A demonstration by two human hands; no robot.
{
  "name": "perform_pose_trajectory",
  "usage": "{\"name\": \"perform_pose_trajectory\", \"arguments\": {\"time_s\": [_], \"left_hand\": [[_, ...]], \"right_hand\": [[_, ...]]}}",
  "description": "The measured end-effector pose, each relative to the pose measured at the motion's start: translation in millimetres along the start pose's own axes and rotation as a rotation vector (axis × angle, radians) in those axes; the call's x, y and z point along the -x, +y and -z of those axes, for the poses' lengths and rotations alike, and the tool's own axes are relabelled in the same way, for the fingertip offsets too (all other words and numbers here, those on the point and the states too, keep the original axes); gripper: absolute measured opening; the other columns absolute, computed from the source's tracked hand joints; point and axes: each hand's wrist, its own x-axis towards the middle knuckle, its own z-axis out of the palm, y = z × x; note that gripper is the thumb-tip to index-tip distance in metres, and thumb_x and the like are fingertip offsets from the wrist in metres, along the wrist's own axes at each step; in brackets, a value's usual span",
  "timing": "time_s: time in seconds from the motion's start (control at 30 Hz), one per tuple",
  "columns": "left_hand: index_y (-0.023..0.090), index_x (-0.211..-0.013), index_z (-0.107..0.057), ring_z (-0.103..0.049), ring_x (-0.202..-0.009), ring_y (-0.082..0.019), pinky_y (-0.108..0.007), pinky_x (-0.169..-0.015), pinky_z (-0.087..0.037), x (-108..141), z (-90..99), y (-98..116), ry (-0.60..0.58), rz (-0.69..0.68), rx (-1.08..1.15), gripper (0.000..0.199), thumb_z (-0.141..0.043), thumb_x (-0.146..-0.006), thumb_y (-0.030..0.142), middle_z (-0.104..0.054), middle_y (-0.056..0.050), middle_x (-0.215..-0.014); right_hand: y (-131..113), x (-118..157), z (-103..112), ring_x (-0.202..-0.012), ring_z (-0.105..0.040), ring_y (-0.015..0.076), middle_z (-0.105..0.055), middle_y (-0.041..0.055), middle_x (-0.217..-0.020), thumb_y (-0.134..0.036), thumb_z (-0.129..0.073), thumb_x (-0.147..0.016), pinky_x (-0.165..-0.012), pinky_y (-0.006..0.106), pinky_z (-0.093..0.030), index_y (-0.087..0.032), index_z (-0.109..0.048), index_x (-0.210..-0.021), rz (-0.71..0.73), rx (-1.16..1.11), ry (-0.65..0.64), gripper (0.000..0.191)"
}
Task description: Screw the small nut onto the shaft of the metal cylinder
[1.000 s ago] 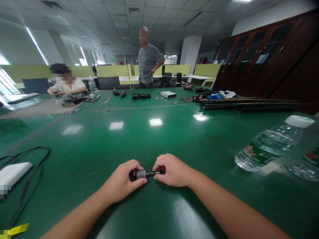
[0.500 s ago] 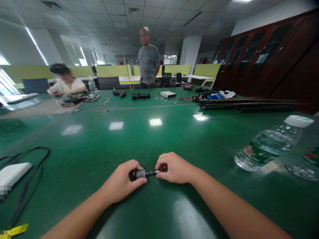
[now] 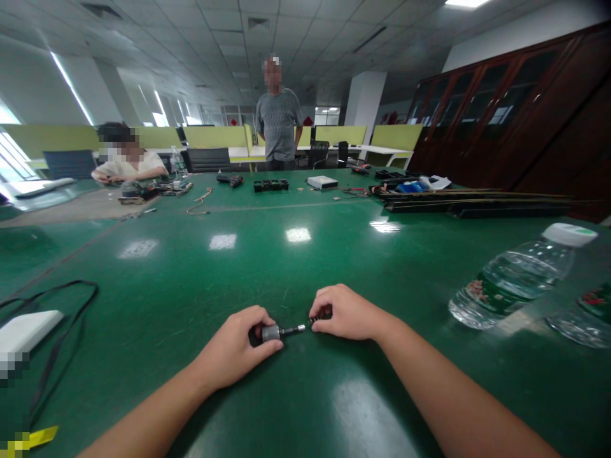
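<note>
While left hand (image 3: 237,343) grips cylinder (image 3: 272,333) (metallic) | right hand (image 3: 347,313) pinches dark piece (image 3: 315,320)

Dim overall, daylight from left-side window (image 3: 14,154), glare on green tabletop (image 3: 238,273), stretched edges.

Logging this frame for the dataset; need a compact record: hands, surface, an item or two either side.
left hand: holds silver metal cylinder with thin dark shaft
right hand: holds small dark part, apart from shaft
surface: glossy green tabletop
right side: clear plastic bottle, green label; second bottle at frame edge
left side: flat white object
</note>
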Motion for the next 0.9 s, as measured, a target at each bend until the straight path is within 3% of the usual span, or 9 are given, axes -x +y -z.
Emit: {"name": "perform_pose_trajectory", "arguments": {"time_s": [0.2,0.4,0.63,0.9], "left_hand": [[0.019,-0.088,-0.062,-0.058,-0.075,-0.018,-0.027,-0.067,-0.042,-1,-1.3,-3,0.006,-0.007,-0.004,0.015,-0.067,-0.083,0.033,-0.062,-0.001,-0.082],[0.019,-0.089,-0.062,-0.058,-0.076,-0.018,-0.027,-0.067,-0.042,1,-2.0,-8,0.013,-0.036,-0.001,0.019,-0.072,-0.077,0.030,-0.062,-0.001,-0.083],[0.019,-0.093,-0.063,-0.059,-0.076,-0.017,-0.027,-0.069,-0.045,-1,0.0,-6,-0.006,-0.060,0.062,0.013,-0.061,-0.087,0.031,-0.063,-0.001,-0.084],[0.019,-0.092,-0.064,-0.060,-0.077,-0.017,-0.026,-0.069,-0.045,-1,-0.6,-4,-0.022,-0.034,0.068,0.013,-0.067,-0.082,0.027,-0.064,0.000,-0.084]], "right_hand": [[-12,-3,-17,-0.067,-0.059,0.0127,-0.067,0.0008,-0.075,-0.023,-0.075,-0.072,-0.062,0.023,-0.043,-0.019,-0.076,-0.082,0.009,-0.066,0.011,0.011],[-27,-10,-43,-0.069,-0.060,0.0118,-0.068,-0.0007,-0.077,-0.013,-0.074,-0.069,-0.066,0.022,-0.045,-0.019,-0.073,-0.097,0.052,-0.212,0.083,0.028],[-27,-8,-39,-0.071,-0.059,0.0134,-0.066,0.0013,-0.076,-0.019,-0.071,-0.074,-0.066,0.023,-0.043,-0.018,-0.073,-0.088,0.145,-0.104,0.084,0.014],[-28,-7,-38,-0.081,-0.062,0.0166,-0.070,0.0041,-0.082,-0.022,-0.068,-0.081,-0.074,0.026,-0.045,-0.018,-0.074,-0.093,0.208,-0.067,0.070,0.014]]}}
